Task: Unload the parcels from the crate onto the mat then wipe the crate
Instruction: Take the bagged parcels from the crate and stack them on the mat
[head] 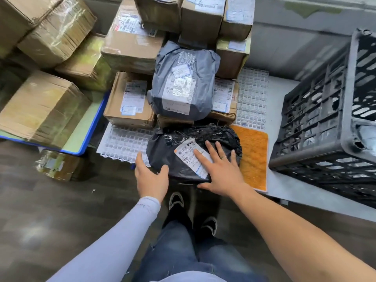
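A black plastic-wrapped parcel [173,151] with a white label lies on the white grid mat [122,143] at its near edge. My right hand [220,168] rests flat on top of it, fingers spread over the label. My left hand [150,176] is open at the parcel's near left side, thumb touching the wrap. Behind it a grey bag parcel [181,82] sits on cardboard boxes [130,98]. The dark slatted crate [329,119] stands tilted at the right, with a grey parcel showing inside through its slats. An orange cloth [253,155] lies between parcel and crate.
Stacks of taped cardboard boxes [132,41] fill the back and left. A blue-rimmed tray [95,123] holds a box at left. A small wrapped box [57,165] lies on the dark floor. My legs and shoes are below the parcel.
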A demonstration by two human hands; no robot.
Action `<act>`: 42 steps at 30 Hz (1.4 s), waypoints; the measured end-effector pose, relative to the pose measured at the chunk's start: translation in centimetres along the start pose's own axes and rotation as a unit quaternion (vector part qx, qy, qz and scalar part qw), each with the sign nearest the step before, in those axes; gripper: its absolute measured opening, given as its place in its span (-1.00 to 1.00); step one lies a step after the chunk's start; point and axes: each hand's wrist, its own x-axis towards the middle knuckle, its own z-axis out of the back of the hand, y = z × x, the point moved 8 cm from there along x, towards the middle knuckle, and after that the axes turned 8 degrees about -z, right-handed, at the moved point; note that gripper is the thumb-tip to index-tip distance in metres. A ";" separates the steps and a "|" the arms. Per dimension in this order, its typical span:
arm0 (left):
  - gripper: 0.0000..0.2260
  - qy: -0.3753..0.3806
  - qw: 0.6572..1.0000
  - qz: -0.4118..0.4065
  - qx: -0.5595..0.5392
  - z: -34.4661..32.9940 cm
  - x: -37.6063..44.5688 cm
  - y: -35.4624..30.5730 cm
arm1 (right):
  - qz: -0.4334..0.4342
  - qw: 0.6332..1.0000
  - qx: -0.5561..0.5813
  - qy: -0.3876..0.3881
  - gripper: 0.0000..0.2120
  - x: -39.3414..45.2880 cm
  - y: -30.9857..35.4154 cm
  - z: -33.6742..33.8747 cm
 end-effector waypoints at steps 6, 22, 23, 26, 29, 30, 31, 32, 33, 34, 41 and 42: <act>-0.21 0.194 0.720 -0.462 0.480 -4.7 0.5 -2.8 | 0.037 0.999 -0.004 -0.013 0.06 1.1 1.6 0.2; -0.29 0.283 0.717 -0.410 0.488 -4.5 5.1 0.9 | 0.054 0.998 -0.029 0.003 0.07 3.7 3.7 -0.3; -0.29 0.284 0.715 -0.411 0.488 -4.6 5.1 0.9 | 0.053 0.998 -0.029 0.004 0.06 3.7 3.7 -0.4; -0.30 0.289 0.710 -0.410 0.495 -4.9 5.3 1.2 | 0.048 0.998 -0.026 0.007 0.05 3.8 3.6 -0.4; -0.32 0.290 0.708 -0.413 0.494 -5.1 5.5 1.2 | 0.043 0.999 -0.025 0.009 0.05 4.0 3.4 -0.3; -0.33 0.290 0.708 -0.413 0.494 -5.2 5.6 1.1 | 0.040 0.999 -0.025 0.008 0.05 4.1 3.3 -0.2; -0.34 0.291 0.710 -0.411 0.493 -5.4 5.6 1.0 | 0.039 0.999 -0.027 0.006 0.06 4.1 3.1 -0.1; -0.34 0.293 0.711 -0.409 0.492 -5.5 5.6 1.0 | 0.038 0.999 -0.029 0.005 0.06 4.1 2.9 0.0; -0.33 0.294 0.712 -0.406 0.491 -5.7 5.5 0.8 | 0.038 0.999 -0.031 0.004 0.06 4.1 2.7 0.0; -0.32 0.297 0.712 -0.403 0.493 -6.0 5.4 0.8 | 0.038 0.999 -0.032 0.003 0.06 4.1 2.4 0.1; -0.31 0.302 0.709 -0.394 0.501 -6.6 5.4 0.5 | 0.040 0.999 -0.033 0.002 0.05 4.5 1.7 0.3; -0.31 0.305 0.705 -0.393 0.505 -6.5 5.4 0.5 | 0.040 0.999 -0.033 0.004 0.05 4.5 1.7 0.3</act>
